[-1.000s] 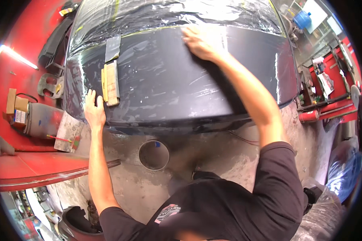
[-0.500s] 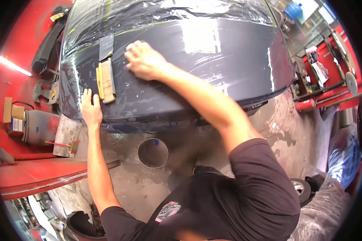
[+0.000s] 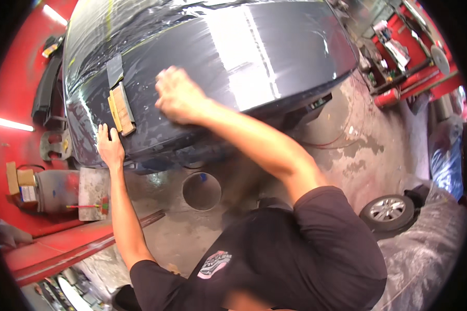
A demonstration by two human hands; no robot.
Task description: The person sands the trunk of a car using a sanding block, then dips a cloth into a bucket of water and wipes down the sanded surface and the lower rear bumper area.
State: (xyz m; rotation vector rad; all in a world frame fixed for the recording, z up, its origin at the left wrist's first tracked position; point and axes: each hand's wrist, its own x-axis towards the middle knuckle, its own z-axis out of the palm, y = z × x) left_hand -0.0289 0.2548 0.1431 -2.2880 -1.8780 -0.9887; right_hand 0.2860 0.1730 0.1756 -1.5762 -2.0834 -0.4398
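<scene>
A dark car panel (image 3: 295, 46) with a dull, patchy finish stretches in front of me. My left hand (image 3: 110, 146) lies on its near left edge, fingers spread, with nothing in them. Over the middle-left of the panel is my right hand (image 3: 179, 98), blurred, its fingers curled down. Whatever lies beneath its palm is hidden. Between my hands a wood-coloured sanding block (image 3: 123, 110) rests beside a narrow yellow strip (image 3: 113, 111). A grey sheet (image 3: 115, 70), like sandpaper, lies just beyond the block.
Clear plastic film (image 3: 140, 23) with yellow tape covers the car's far part. On the floor stand a round bucket (image 3: 202, 192) below the panel edge and a wheel (image 3: 388, 211) at right. A red bench (image 3: 62, 249) runs at lower left; a red tool stand (image 3: 414, 88) is at right.
My right hand has shifted nearer along the panel, and its fingers look more curled. The view has turned, bringing the wheel further in. My left hand remains at the edge.
</scene>
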